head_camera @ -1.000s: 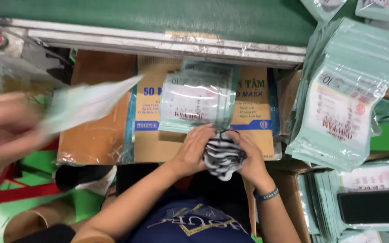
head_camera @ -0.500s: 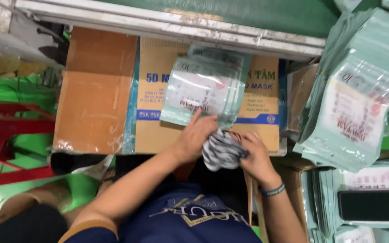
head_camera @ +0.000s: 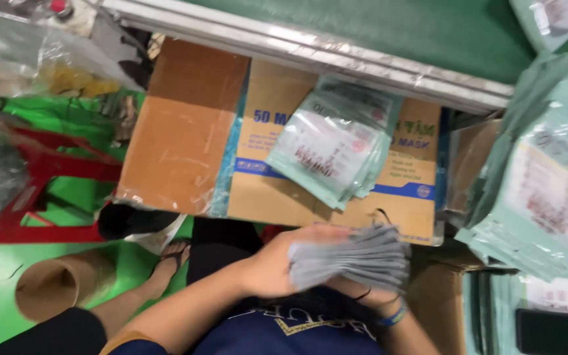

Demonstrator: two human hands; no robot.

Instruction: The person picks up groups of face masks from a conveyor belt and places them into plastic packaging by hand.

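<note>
Since half a second ago the stack of grey face masks [head_camera: 353, 258] has come up out of the lap and now lies flat and fanned between both hands, just below the edge of the printed carton [head_camera: 336, 197], and the view has drifted left so the red stool [head_camera: 47, 177] shows more. Left hand [head_camera: 277, 263] is closed around the stack's near end, thumb on top, fingers under. Right hand [head_camera: 356, 289] sits beneath the far end, mostly hidden by the masks, with only the wrist and its blue band clear; it seems to cup the stack from below, though its fingers cannot be seen. Empty pale green pouches [head_camera: 333, 154] lie in a loose pile on the carton, just above the hands and apart from them. My judgement is that the masks are being squared into one even bundle; the next move calls for a firm pinch that keeps the edges flush while one hand frees itself to take a pouch
</note>
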